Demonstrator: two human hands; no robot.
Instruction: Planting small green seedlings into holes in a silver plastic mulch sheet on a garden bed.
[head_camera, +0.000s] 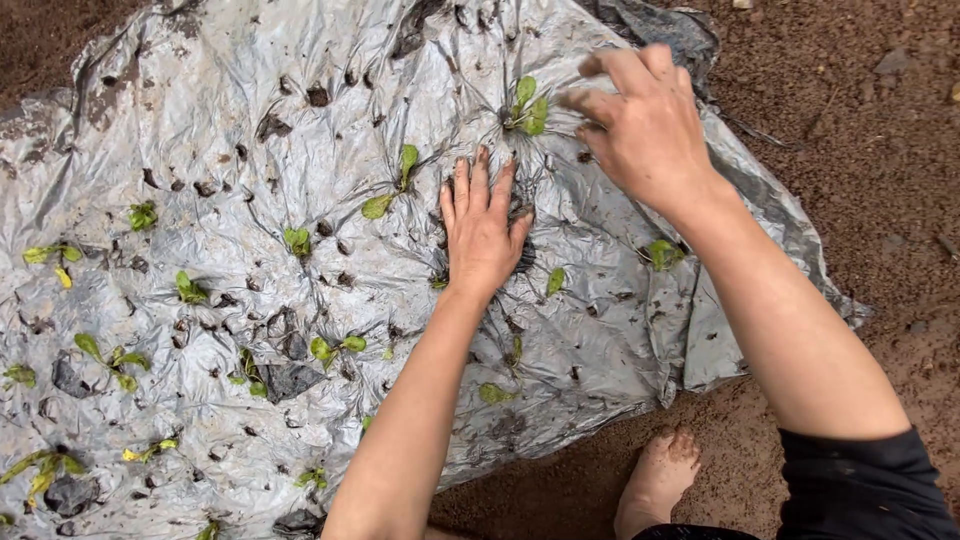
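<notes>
Left hand (483, 228) presses flat, fingers spread, on the thin, crinkly plastic sheet (250, 150); right hand (640, 125) hovers loosely curled, empty, beside a fragile seedling (528, 108), best pinched low on its stem.

We count one crumpled silver plastic sheet (250, 90) spread on the soil, two hands on or over it, a left hand (482, 225) and a right hand (640, 125), and one bare foot (660, 475). Small green seedlings (528, 108) poke through its holes, roughly twenty in all; several are too small to count surely.

Soft even daylight, no hard shadows; right hand (645, 125) motion-blurred.
</notes>
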